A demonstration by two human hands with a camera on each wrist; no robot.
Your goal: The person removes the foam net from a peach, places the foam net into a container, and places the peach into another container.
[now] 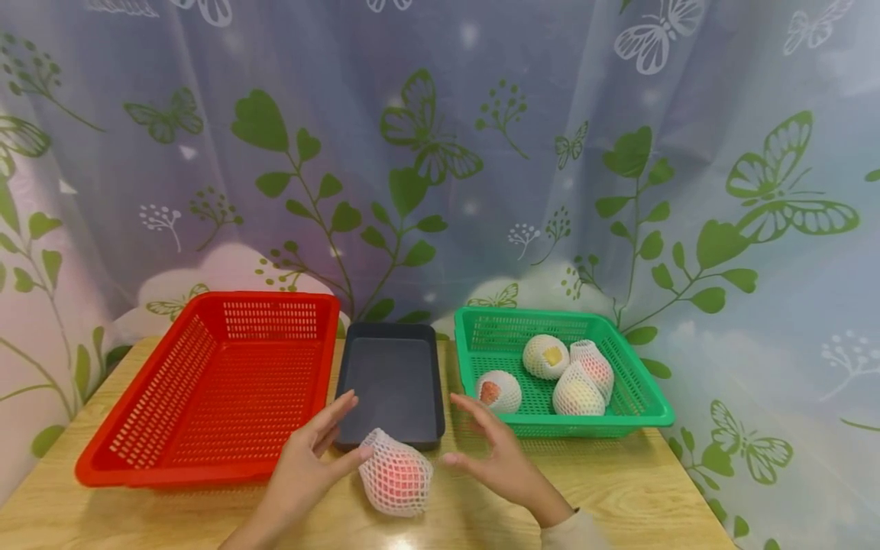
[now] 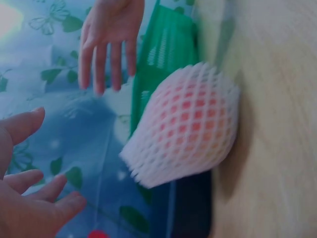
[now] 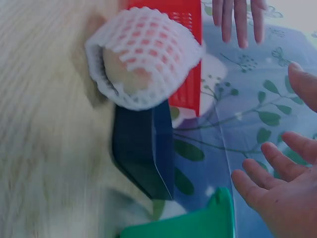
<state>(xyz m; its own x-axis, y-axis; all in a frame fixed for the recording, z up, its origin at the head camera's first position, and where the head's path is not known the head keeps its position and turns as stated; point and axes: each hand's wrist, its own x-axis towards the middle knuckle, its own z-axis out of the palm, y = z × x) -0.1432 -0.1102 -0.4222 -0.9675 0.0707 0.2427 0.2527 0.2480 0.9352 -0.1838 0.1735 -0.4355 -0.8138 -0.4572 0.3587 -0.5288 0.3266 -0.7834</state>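
A round reddish fruit in a white foam net [image 1: 396, 475] sits on the table just in front of the dark tray [image 1: 393, 382]. To its left is my left hand [image 1: 309, 466], fingers extended and thumb close by the net's gathered end. On the other side, my right hand [image 1: 498, 462] is held apart from the fruit with its fingers spread. Neither hand grips anything. The right wrist view shows the netted fruit [image 3: 146, 59] with its pale underside bare at the net's opening. In the left wrist view, the net's narrow end points toward the tray side of the netted fruit [image 2: 188, 124].
On the left stands a large red basket [image 1: 206, 477] with nothing in it. A green basket [image 1: 639, 416] at the right holds several netted fruits [image 1: 580, 391]. Behind them hangs a curtain [image 1: 440, 252] printed with butterflies and leaves.
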